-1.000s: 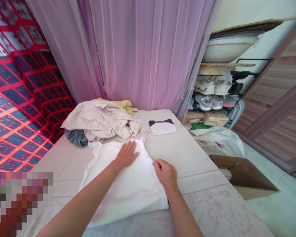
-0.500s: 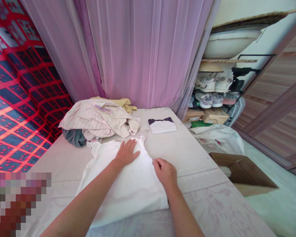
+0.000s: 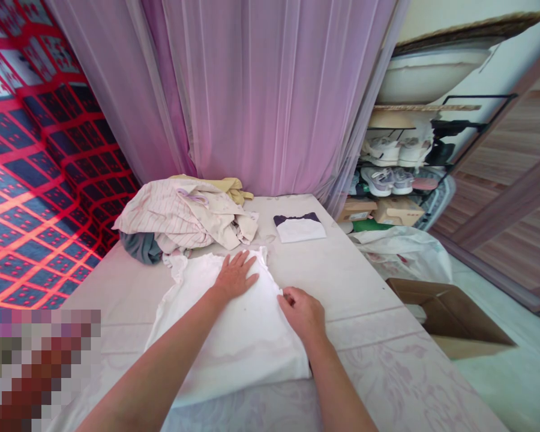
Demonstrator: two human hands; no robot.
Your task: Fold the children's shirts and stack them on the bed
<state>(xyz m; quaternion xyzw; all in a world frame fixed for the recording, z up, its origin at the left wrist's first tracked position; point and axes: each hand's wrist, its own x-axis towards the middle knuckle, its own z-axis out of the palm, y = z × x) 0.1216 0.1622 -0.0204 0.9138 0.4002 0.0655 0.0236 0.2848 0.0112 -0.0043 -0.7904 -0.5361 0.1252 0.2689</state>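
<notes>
A white shirt [image 3: 238,342] with ruffled edges lies spread flat on the bed [image 3: 360,360] in front of me. My left hand [image 3: 234,276] rests open on its upper part, palm down with the fingers spread. At the shirt's right edge, my right hand [image 3: 303,311] is closed, its thumb and fingers pinching the fabric. Beyond them sits a small folded garment [image 3: 300,229], white with a dark top. A heap of rumpled clothes [image 3: 175,210], striped pink, beige, yellow and grey, lies at the back left.
Purple curtains [image 3: 270,102] hang behind the bed. To the right stand a rack with shoes [image 3: 387,180], a plastic bag [image 3: 409,252] and an open cardboard box [image 3: 450,318] on the floor. Red-and-dark patterned cloth [image 3: 49,156] hangs at the left.
The view has shifted slightly, so everything appears a little further right. Both hands keep almost the same places on the white shirt.
</notes>
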